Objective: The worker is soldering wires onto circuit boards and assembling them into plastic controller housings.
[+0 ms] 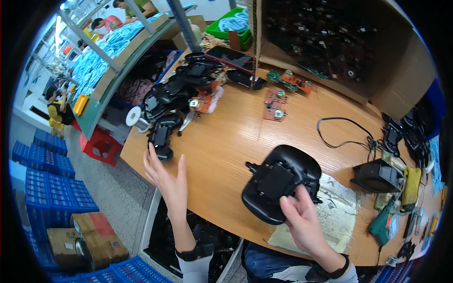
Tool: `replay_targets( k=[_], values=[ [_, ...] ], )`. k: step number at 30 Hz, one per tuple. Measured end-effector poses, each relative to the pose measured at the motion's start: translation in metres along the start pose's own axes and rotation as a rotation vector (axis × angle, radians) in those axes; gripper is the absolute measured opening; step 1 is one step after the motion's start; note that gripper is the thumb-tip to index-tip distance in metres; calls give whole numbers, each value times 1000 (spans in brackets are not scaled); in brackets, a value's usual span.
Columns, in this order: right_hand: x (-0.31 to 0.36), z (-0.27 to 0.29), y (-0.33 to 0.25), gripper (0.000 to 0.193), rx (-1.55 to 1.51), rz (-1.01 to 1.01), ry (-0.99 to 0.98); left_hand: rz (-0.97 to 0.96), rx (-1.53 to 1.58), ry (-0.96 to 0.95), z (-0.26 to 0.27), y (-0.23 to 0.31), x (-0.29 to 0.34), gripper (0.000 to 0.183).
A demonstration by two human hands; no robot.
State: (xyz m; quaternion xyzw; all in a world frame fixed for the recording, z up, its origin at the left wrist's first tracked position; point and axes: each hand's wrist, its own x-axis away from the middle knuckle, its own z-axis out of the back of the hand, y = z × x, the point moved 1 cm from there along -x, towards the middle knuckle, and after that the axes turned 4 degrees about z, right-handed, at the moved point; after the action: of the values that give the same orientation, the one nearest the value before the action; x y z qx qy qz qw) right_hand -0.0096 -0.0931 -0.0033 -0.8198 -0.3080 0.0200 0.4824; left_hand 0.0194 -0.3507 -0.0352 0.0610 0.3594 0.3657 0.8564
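Observation:
In my right hand (pixel 304 224), a black game controller (pixel 274 181) is gripped by one edge, thumb on its face, above the table's near side. A dark rectangular block sits in the controller's middle. My left hand (pixel 166 181) holds nothing; its fingers are apart, and the fingertips are close to another black controller (pixel 163 134) at the table's left edge. Behind that one lies a heap of black controllers (pixel 177 89). An orange circuit board (pixel 202 103) rests against the heap, and another orange board (pixel 273 106) lies farther right.
A cardboard box (pixel 391 89) full of circuit boards stands at the back right. To the right are a small black fan (pixel 377 177), a green glue gun (pixel 383 226) and a coiled black cable (pixel 347 141). A solder spool (pixel 137 118) stands at the left edge. A stained sheet (pixel 330 221) lies in front.

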Motion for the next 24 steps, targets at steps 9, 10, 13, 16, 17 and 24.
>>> replay_targets(
  k=[9, 10, 13, 16, 17, 24],
  values=[
    [16, 18, 12, 39, 61, -83, 70, 57, 132, -110, -30, -47, -28, 38],
    [16, 19, 12, 39, 81, -98, 58, 38, 145, -86, -24, -45, -25, 34],
    [16, 18, 11, 38, 84, -114, 47, -123, 182, -7, -7, -34, -5, 39],
    [14, 15, 12, 40, 63, -116, 59, -282, 195, 40, 18, -17, 22, 48],
    [13, 15, 13, 40, 66, -118, 62, -294, 231, 16, 25, -12, 32, 51],
    [8, 11, 22, 47, 79, -185, 105, -308, 367, -97, 39, 21, 67, 74]
  ],
)
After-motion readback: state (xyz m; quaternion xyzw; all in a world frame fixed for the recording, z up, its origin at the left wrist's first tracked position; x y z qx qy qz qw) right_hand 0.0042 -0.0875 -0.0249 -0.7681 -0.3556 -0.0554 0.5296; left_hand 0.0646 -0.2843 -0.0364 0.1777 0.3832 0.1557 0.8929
